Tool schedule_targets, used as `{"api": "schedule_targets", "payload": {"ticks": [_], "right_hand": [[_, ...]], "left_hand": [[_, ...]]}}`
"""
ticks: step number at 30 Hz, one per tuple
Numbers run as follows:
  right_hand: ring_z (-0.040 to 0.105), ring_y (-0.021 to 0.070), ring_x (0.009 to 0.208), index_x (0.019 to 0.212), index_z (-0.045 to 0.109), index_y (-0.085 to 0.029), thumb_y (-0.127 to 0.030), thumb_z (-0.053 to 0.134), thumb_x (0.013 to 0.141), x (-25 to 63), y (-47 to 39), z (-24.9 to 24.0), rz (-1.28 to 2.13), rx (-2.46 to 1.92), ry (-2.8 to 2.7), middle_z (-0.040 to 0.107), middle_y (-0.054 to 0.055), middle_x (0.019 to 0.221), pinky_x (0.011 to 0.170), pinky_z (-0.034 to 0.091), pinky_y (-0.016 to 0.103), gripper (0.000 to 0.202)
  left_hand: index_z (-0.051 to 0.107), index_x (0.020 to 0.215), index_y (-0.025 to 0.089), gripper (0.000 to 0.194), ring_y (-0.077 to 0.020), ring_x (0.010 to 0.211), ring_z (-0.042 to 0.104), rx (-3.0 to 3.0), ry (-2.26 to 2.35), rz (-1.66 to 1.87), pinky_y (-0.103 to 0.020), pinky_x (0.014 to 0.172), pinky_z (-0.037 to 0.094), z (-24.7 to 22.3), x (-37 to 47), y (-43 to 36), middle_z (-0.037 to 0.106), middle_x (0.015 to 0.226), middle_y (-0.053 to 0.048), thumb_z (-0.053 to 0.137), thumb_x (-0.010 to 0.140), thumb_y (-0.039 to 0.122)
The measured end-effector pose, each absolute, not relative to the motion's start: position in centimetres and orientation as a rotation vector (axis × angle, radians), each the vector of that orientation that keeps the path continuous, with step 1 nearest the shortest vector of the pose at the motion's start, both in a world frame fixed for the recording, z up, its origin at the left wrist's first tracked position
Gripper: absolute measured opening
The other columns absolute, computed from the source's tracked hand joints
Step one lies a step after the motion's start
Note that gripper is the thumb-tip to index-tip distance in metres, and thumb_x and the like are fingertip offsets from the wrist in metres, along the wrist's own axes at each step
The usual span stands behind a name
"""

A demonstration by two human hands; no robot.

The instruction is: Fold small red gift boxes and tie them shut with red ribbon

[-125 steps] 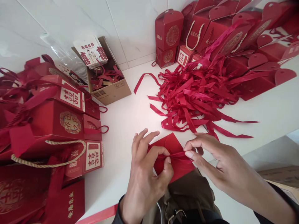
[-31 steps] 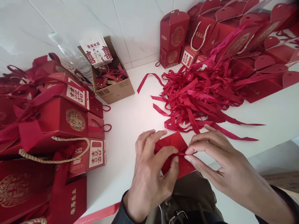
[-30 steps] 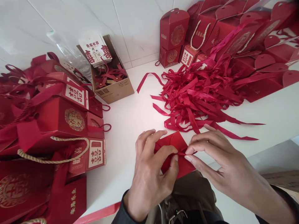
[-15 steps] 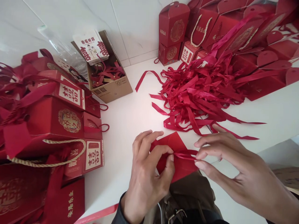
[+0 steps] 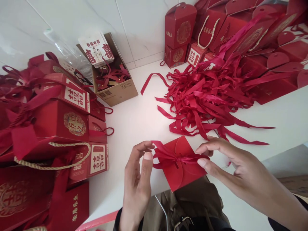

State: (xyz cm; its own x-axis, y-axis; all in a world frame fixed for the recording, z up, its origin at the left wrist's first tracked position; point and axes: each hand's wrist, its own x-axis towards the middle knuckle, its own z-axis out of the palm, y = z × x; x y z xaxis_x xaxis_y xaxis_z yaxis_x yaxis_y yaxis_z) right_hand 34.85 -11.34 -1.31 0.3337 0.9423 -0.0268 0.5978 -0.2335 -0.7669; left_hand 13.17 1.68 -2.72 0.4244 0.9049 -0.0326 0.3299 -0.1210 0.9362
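A red square gift box [image 5: 179, 179] with curved top flaps lies at the front edge of the white table. A red ribbon [image 5: 179, 158] is tied in a bow across its top, its loops and tails spreading to both sides. My left hand [image 5: 139, 176] is beside the box's left corner, with thumb and fingers apart and nothing between them. On the other side, my right hand [image 5: 223, 160] pinches the right part of the bow between thumb and fingers. The exact contact there is partly hidden by the fingers.
A heap of loose red ribbons [image 5: 204, 96] lies beyond the box. Red gift boxes are stacked on the left [image 5: 64, 122] and at the back right [image 5: 180, 29]. A cardboard box [image 5: 120, 93] holding cards and ribbon pieces stands against the tiled wall.
My left hand has let go of the bow's knot and moved left, its fingers spreading. The bow on the box now shows fully. My right hand stays at the ribbon's right side.
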Motion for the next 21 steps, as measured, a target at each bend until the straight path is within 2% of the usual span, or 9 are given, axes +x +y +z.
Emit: {"api": "schedule_targets", "payload": {"ticks": [3, 5, 9, 11, 14, 18, 21], "right_hand": [[0.073, 0.019, 0.084, 0.107, 0.068, -0.033, -0.045, 0.063, 0.102, 34.5, -11.3, -1.1, 0.664, -1.928, -1.333, 0.074, 0.002, 0.103, 0.044, 0.053, 0.019, 0.014], [0.072, 0.0183, 0.081, 0.108, 0.068, -0.033, -0.046, 0.062, 0.102, 34.3, -11.4, -1.0, 0.654, -1.94, -1.297, 0.073, 0.002, 0.104, 0.042, 0.051, 0.018, 0.016], [0.07, 0.019, 0.087, 0.12, 0.065, -0.036, -0.05, 0.061, 0.102, 34.3, -11.8, -1.0, 0.621, -1.981, -1.239, 0.072, 0.002, 0.114, 0.045, 0.051, 0.018, 0.023], [0.07, 0.02, 0.091, 0.12, 0.065, -0.036, -0.051, 0.063, 0.101, 34.6, -11.9, -1.1, 0.632, -1.983, -1.264, 0.073, 0.002, 0.113, 0.05, 0.054, 0.019, 0.024], [0.067, 0.0173, 0.077, 0.105, 0.069, -0.032, -0.053, 0.061, 0.102, 34.8, -11.6, -1.1, 0.678, -2.003, -1.236, 0.072, 0.0, 0.095, 0.049, 0.052, 0.019, 0.022], [0.06, 0.015, 0.066, 0.091, 0.069, -0.029, -0.054, 0.059, 0.103, 34.2, -11.2, -0.6, 0.712, -1.998, -1.179, 0.067, -0.001, 0.081, 0.045, 0.046, 0.02, 0.029], [0.063, 0.0164, 0.069, 0.089, 0.069, -0.029, -0.053, 0.059, 0.103, 34.1, -11.3, -0.6, 0.714, -1.976, -1.198, 0.069, -0.001, 0.082, 0.046, 0.047, 0.021, 0.029]], "left_hand": [[0.068, 0.116, 0.032, 0.02, -0.0186, 0.102, 0.066, 1.686, 1.04, 0.711, -0.033, 0.086, 0.055, -2.5, 13.8, 1.6, 0.071, 0.114, -0.001, 0.054, 0.107, 0.045], [0.064, 0.121, 0.032, 0.018, -0.0198, 0.108, 0.065, 1.742, 1.03, 0.734, -0.036, 0.093, 0.054, -2.3, 14.2, 1.4, 0.068, 0.121, -0.002, 0.057, 0.106, 0.038], [0.052, 0.14, 0.031, 0.041, -0.0245, 0.138, 0.051, 2.054, 0.991, 0.863, -0.043, 0.11, 0.046, -1.6, 14.5, 0.9, 0.052, 0.148, -0.007, 0.062, 0.101, 0.024], [0.06, 0.132, 0.03, 0.034, -0.026, 0.144, 0.044, 2.244, 0.873, 0.798, -0.044, 0.114, 0.044, -1.3, 14.8, 0.7, 0.049, 0.152, -0.006, 0.063, 0.099, 0.02], [0.069, 0.11, 0.028, 0.019, -0.0279, 0.145, 0.039, 2.361, 0.76, 0.713, -0.047, 0.115, 0.042, -1.3, 15.4, 0.6, 0.053, 0.148, -0.005, 0.063, 0.098, 0.014], [0.068, 0.096, 0.025, 0.016, -0.0305, 0.142, 0.041, 2.349, 0.781, 0.734, -0.05, 0.113, 0.043, -1.7, 15.9, 0.7, 0.058, 0.141, -0.007, 0.063, 0.094, 0.009], [0.066, 0.096, 0.024, 0.016, -0.0292, 0.141, 0.042, 2.347, 0.793, 0.742, -0.048, 0.113, 0.042, -1.7, 15.6, 0.7, 0.06, 0.14, -0.006, 0.062, 0.094, 0.009]]}}
